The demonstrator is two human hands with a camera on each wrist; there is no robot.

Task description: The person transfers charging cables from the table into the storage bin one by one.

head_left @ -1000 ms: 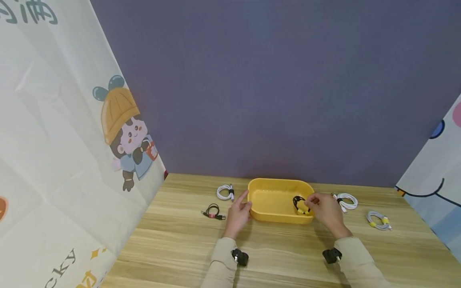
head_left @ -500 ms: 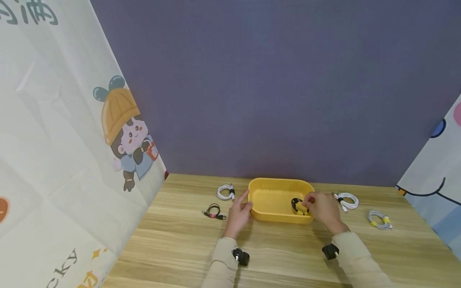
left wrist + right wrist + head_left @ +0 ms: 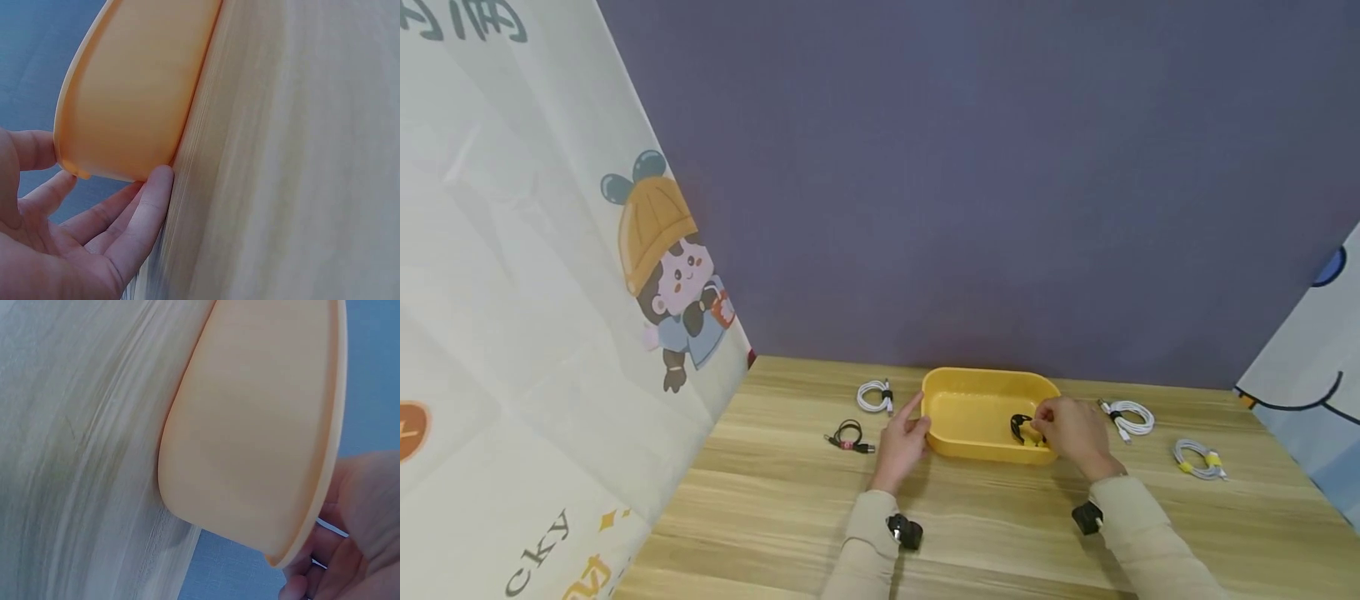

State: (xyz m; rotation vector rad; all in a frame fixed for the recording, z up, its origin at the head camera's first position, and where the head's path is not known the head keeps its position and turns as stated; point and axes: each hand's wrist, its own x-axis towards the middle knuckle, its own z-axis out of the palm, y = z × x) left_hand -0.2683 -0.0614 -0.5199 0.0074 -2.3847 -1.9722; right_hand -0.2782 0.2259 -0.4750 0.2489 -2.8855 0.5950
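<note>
A yellow plastic tray (image 3: 973, 451) stands on the table near the back panel. My left hand (image 3: 900, 450) rests with extended fingers against its left end; in the left wrist view the fingertips (image 3: 162, 177) touch the tray's outer wall near its base. Over the right rim reaches my right hand (image 3: 1077, 435), its fingertips pinching a small coiled black cable (image 3: 1017, 428) with a yellow tie inside the tray. The right wrist view shows the right hand's curled fingers partly hidden behind the tray rim (image 3: 331, 444).
Left of the tray lie a coiled white cable (image 3: 867, 405) with a black tie and a black cable (image 3: 851, 427) with a red tag. To its right are another white coil (image 3: 1142, 427) and a grey coil (image 3: 1190, 469) with yellow ties. A dark panel (image 3: 970, 183) rises behind.
The black cable has shifted slightly left and lower inside the tray with my right fingertips. My left hand stays at the tray's left end. The head view has turned a little.
</note>
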